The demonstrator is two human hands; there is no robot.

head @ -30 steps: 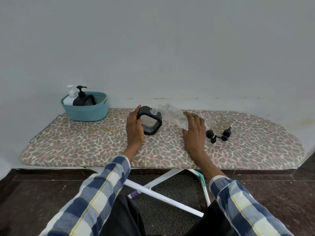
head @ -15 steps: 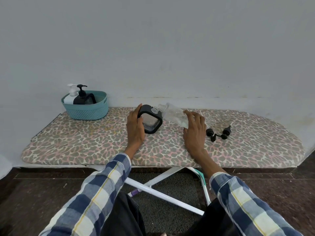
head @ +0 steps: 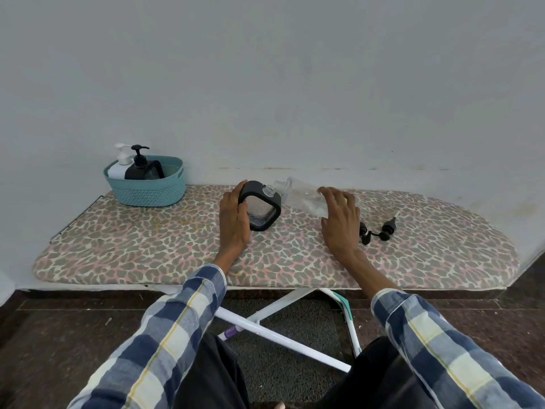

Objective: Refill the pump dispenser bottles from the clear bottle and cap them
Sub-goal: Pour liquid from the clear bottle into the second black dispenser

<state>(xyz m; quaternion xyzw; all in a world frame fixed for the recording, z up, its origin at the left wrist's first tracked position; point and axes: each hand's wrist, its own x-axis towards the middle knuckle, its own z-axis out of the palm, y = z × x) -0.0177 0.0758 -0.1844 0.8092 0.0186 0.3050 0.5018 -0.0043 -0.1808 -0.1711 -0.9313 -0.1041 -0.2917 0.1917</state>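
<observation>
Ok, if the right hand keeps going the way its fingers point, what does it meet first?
The right hand points up and left toward the wall, and its fingers already lie on the clear bottle. Pushing on would likely drive that bottle's neck against the black-framed dispenser; depth is uncertain.

Blue, white, yellow plaid sleeves (head: pixel 177 329); dark trousers (head: pixel 206 379), probably.
</observation>
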